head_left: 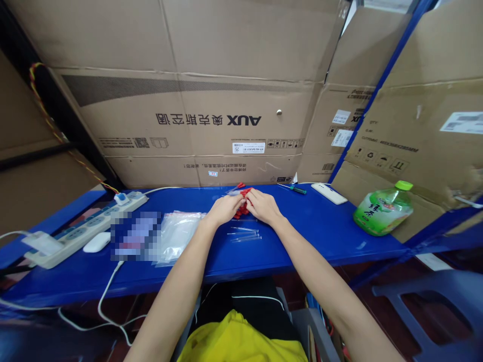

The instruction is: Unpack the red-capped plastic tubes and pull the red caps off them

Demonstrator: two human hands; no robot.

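Observation:
My left hand point(227, 207) and my right hand point(264, 206) are close together over the middle of the blue table point(302, 236). Both have their fingers bent inward at a heap of small red pieces point(241, 213). The fingers look closed, but what lies between them is mostly hidden. Behind the hands, a red-ended piece point(240, 186) rests near a bit of clear plastic. Several thin clear tubes point(245, 234) lie on the table between my forearms. Left of my left hand is a stack of clear plastic bags point(177, 236).
At the left are a power strip point(86, 229), a white case point(97, 242), a blurred-out device point(138, 234) and a white cable point(107, 291). A green screwdriver point(298, 189), a white phone-like slab point(329, 193) and a green-capped bottle point(383, 208) stand or lie rightward. Cardboard point(211, 40) walls the back.

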